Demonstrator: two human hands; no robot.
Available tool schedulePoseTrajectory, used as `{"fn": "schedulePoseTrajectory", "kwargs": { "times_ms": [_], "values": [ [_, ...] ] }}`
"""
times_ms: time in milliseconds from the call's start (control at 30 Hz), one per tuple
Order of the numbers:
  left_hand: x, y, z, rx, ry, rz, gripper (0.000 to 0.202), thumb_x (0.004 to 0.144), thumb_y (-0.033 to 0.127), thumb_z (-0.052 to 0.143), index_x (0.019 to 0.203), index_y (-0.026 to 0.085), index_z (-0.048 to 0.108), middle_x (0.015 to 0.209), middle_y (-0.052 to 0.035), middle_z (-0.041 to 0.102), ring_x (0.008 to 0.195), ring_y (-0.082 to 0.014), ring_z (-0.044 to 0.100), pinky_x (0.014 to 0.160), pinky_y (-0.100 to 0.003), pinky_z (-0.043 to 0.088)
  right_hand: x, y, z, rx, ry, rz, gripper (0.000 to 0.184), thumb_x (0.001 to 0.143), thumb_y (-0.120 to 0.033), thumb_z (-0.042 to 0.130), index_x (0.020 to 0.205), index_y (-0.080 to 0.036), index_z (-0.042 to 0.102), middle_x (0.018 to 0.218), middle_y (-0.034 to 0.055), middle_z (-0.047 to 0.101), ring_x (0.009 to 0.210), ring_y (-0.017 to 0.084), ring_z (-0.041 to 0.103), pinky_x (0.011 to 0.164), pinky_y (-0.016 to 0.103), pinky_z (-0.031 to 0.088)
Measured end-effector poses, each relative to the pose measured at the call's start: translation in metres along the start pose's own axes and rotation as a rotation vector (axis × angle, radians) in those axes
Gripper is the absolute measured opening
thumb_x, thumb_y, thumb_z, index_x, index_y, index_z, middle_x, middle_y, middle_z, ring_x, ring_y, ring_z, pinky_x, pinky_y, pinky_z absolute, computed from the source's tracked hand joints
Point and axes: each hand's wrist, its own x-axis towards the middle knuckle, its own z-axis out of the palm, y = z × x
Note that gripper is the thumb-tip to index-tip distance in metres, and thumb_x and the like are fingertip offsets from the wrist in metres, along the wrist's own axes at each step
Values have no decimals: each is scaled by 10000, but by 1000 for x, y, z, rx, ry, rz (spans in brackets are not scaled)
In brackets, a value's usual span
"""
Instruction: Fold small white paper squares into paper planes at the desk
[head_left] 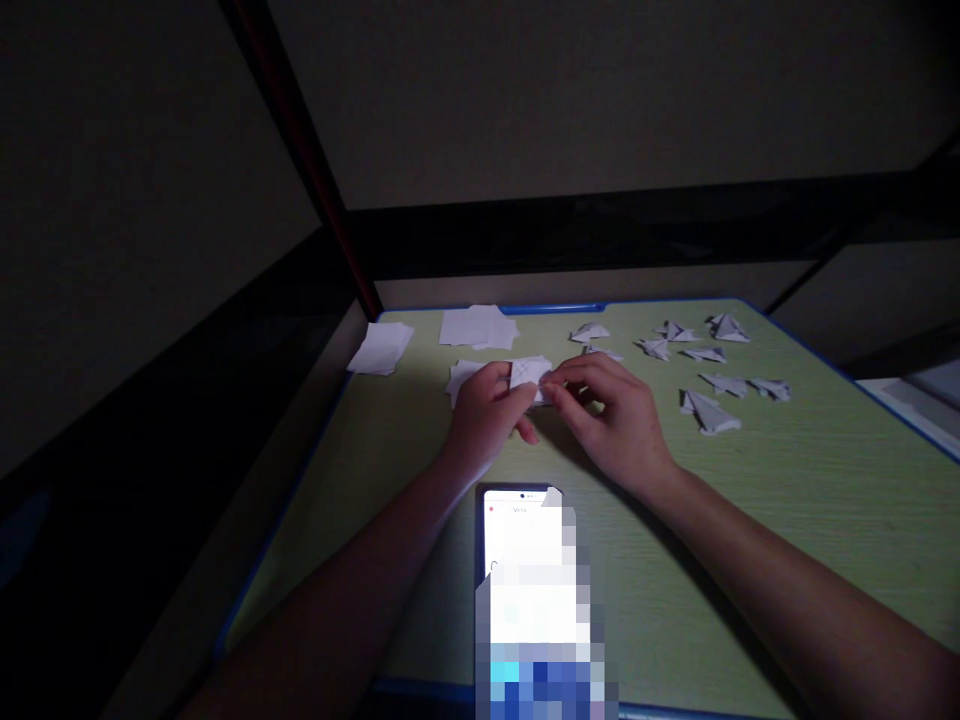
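A small creased sheet of white paper (529, 373) is held up between both hands over the middle of the table. My left hand (487, 408) pinches it from the left, thumb on the near face. From the right, the closed thumb and fingertips of my right hand (611, 410) grip its right edge. Behind and under the hands lies a stack of white paper (463, 375), partly hidden. Several folded paper pieces lie to the right, among them a larger pointed one (709, 412).
A phone (525, 540) with a lit screen, partly blurred, lies in front of me on the green table (810, 540). Two more piles of white paper, one at the far left (380, 348) and one at the back (478, 327), lie near the edges. Dark walls stand behind.
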Motion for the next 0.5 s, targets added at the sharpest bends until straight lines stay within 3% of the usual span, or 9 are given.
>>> {"fn": "schedulePoseTrajectory", "kwargs": {
  "times_ms": [333, 500],
  "values": [
    [0, -4, 0, 104, 15, 56, 153, 762, 221, 555, 884, 131, 548, 788, -17, 688, 391, -62, 563, 358, -171, 393, 1, -2, 3, 69, -4, 121, 88, 855, -226, 599, 817, -170, 655, 827, 52, 644, 715, 165, 593, 616, 308, 465],
    [0, -4, 0, 80, 8, 54, 131, 765, 209, 537, 874, 138, 526, 747, 4, 654, 378, -69, 569, 350, -176, 367, 1, -2, 3, 68, -21, 115, 93, 861, -236, 595, 813, -178, 649, 814, 44, 636, 708, 161, 581, 612, 304, 452]
  ]
}}
